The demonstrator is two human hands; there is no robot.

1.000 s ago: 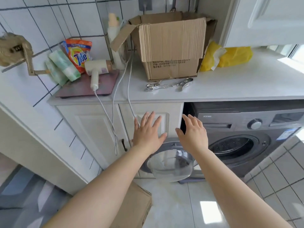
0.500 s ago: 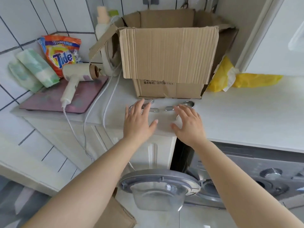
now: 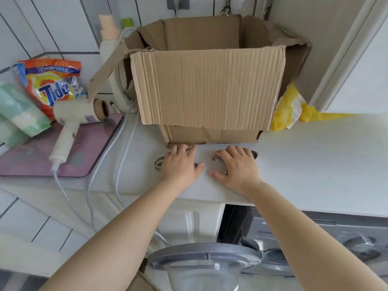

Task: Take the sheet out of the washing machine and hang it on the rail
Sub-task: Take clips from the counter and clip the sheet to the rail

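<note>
a: where are the hands?

b: both centre frame, on the white countertop point(image 3: 304, 164) just below the cardboard box point(image 3: 207, 85). left hand point(image 3: 180, 164) lies palm down over one metal clip point(image 3: 157, 164), right hand point(image 3: 237, 166) over the other metal clip point(image 3: 253, 153).

a: fingers?

b: left hand: fingers slightly curled down over the clip, tips by the box base. right hand: fingers bent over its clip, thumb spread toward the left. can't tell whether either hand has actually pinched a clip, the palms hide that.

a: why clips first?

b: my guess, pegs to fix the sheet on the rail. they sit at the counter front, easy to reach from above the machine.

a: the sheet?

b: not visible. washing machine point(image 3: 336, 244) is lower right, its door point(image 3: 203, 261) swung open at bottom centre, drum opening hidden. presumably the sheet is inside. rail not in frame.

a: other stuff?

b: hair dryer point(image 3: 73, 118) on a pink scale point(image 3: 42, 160) at left, its cord hanging over the counter edge. tide bag point(image 3: 50, 85) upper left, yellow bag point(image 3: 294, 110) right of the box.

a: progress?

b: early, sheet not out.
</note>
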